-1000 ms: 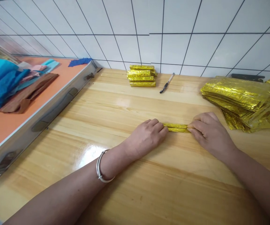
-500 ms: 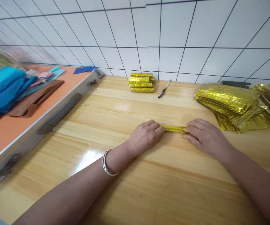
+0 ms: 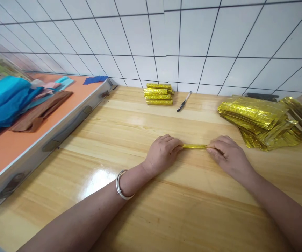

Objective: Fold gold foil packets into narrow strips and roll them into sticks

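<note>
Left hand [image 3: 163, 154] and right hand [image 3: 227, 154], each grip closed, pinch opposite ends of a narrow gold strip [image 3: 194, 146], which spans between them over the table [image 3: 172, 213]. Foil stack [image 3: 253, 110] lies near right hand; foil rolls [image 3: 157, 97] and pen [image 3: 184, 101] lie farther back.

A head camera looks forward and down on the table [image 3: 151, 217], close above
</note>
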`<state>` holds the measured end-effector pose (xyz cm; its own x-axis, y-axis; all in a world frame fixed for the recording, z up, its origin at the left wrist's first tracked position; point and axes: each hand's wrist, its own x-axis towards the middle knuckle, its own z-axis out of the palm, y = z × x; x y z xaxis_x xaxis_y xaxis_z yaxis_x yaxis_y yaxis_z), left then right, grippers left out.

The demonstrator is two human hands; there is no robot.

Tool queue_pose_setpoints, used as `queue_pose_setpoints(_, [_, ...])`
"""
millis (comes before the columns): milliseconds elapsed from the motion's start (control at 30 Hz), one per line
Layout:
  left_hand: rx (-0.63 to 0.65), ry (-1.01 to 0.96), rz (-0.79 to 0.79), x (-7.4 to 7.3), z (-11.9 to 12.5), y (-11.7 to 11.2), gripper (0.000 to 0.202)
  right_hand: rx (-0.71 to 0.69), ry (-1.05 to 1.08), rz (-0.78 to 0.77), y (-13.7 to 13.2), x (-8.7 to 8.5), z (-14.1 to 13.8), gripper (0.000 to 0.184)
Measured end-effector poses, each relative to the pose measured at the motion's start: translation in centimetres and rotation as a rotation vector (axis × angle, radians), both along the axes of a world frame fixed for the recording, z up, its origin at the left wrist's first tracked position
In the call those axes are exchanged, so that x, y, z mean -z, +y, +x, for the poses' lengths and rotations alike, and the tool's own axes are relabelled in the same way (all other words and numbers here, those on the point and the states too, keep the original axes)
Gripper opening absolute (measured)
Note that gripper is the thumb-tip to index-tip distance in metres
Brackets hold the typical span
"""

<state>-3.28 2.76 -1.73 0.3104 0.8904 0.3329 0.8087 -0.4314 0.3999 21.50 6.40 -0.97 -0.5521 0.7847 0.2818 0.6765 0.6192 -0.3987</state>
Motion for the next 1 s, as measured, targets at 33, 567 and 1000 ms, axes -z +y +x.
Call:
queue_pose_setpoints(33, [-0.023,-0.044,-0.033,-0.1,0.2,0.0,0.013,0.020,0.022,-0.027,0.0,-0.1,-0.1,0.016])
queue_pose_setpoints(567, [-0.112,0.006,-0.111,-0.5,0.4,0.6,0.006,0.200,-0.103,0.109,1.0,1.0,-0.6,0.015])
queue_pose_setpoints(1000, [0.168,0.066,-0.074,-0.2,-0.4,0.7,0.003,-0.054,-0.115,-0.063,1.5,0.4,0.8,0.016])
